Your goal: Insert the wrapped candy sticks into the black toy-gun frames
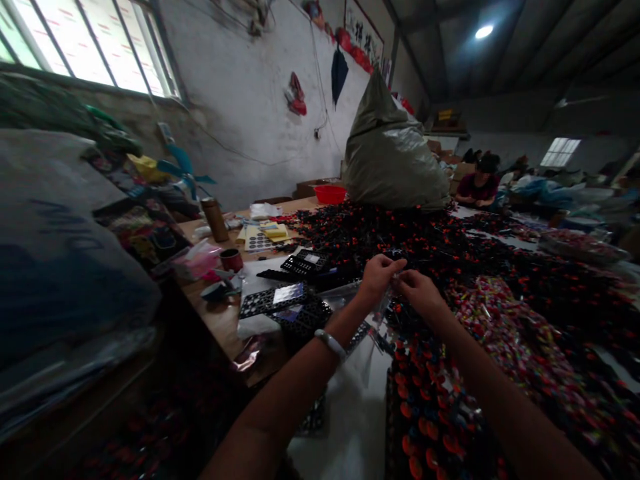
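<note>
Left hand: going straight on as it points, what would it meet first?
Likely the right hand, which the left hand almost touches; past it, the heap of black and orange parts. Depth is unclear.

head cam | forward-down | close over left hand, right hand | worktable beyond

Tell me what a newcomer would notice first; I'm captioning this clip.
A huge grey sack looms at the far end of the table, above a spread of black-and-orange parts covering most of it. At centre, the left hand and right hand meet over the parts, fingers pinched; what they grip is too small to tell.
</note>
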